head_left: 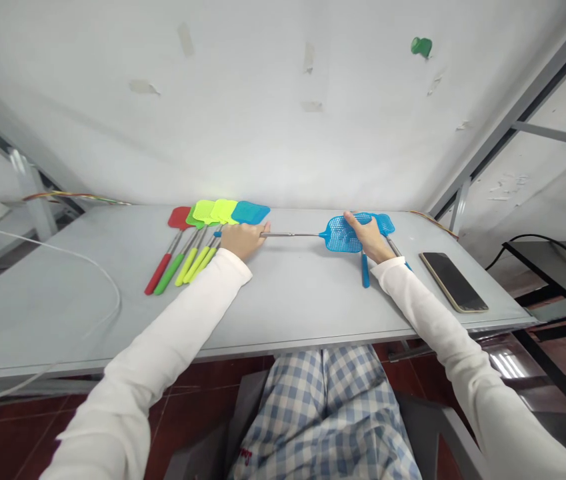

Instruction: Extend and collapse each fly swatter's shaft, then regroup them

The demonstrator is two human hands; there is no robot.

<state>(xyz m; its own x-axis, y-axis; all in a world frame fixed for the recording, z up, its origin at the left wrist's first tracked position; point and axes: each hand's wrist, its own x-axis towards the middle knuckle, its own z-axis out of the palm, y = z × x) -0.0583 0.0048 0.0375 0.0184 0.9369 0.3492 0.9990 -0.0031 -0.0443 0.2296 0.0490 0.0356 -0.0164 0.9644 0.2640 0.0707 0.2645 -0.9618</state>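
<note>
A blue fly swatter (343, 235) with a thin metal telescopic shaft is stretched sideways between my hands. My left hand (243, 240) is closed round its handle end. My right hand (367, 237) grips the perforated blue head, thumb on top. Beneath and beside my right hand lie more blue fly swatters (385, 224), partly hidden by it. Near my left hand several swatters rest side by side: a red one (179, 217), a green one (170, 273), yellow ones (205, 211) and a blue one (251, 213). My left hand and sleeve cover some of their handles.
A grey table (293, 300) stands against a white wall. A smartphone (453, 282) lies on the right, near the front edge. A white cable (105, 270) curves over the left side. Metal frame posts (463, 193) rise at both ends.
</note>
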